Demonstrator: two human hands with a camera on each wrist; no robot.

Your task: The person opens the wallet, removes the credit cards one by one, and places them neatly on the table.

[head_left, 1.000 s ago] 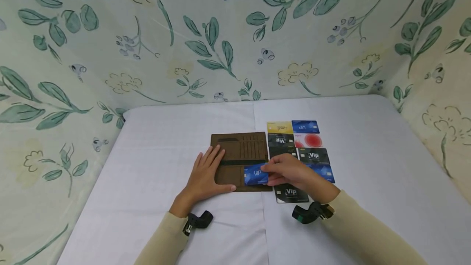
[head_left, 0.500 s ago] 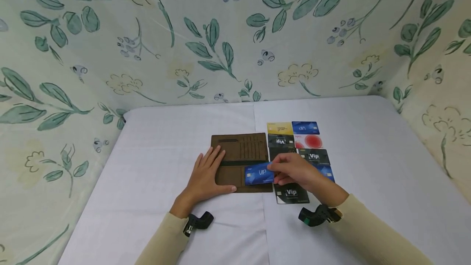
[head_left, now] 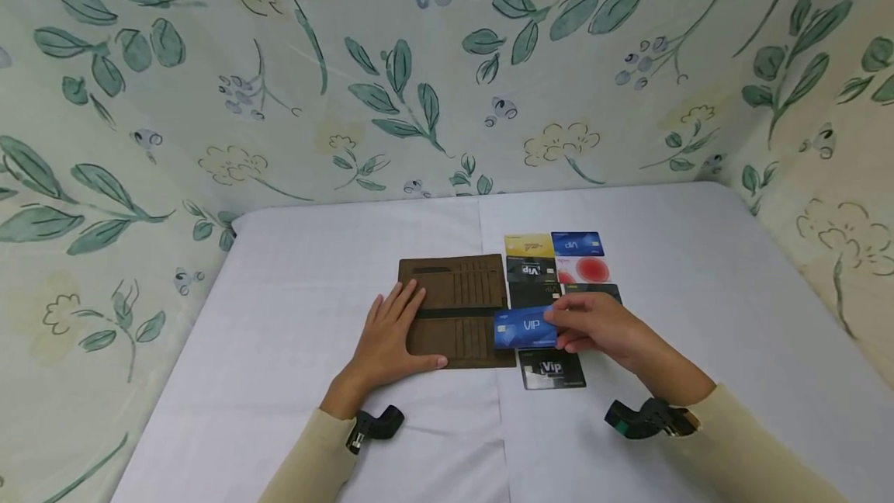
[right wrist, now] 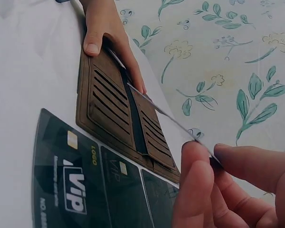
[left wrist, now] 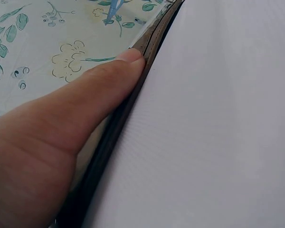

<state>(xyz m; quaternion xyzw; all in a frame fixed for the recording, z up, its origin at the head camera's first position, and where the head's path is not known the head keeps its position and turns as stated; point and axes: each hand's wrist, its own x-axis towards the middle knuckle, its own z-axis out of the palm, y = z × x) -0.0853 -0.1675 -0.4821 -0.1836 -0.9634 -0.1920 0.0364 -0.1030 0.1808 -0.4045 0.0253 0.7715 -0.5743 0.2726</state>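
Observation:
A brown wallet lies spread flat, with card slots on both halves. My left hand rests on its left side, fingers stretched out; in the left wrist view the thumb presses on the wallet's edge. Between thumb and fingers, my right hand pinches a blue VIP card by its right end. This card overlaps the wallet's lower right edge in the head view. Seen from the right wrist, the card appears edge-on, raised above the wallet's slots.
Right of the wallet, several cards lie in two columns: a yellow one, a blue one, a red-and-white one and black ones. A black Vip card lies nearest the front. A white cloth covers the table; a floral curtain hangs behind.
My right hand has moved right with the blue card, drawing it off the wallet's lower half and baring the slots there. The left hand stays on the wallet.

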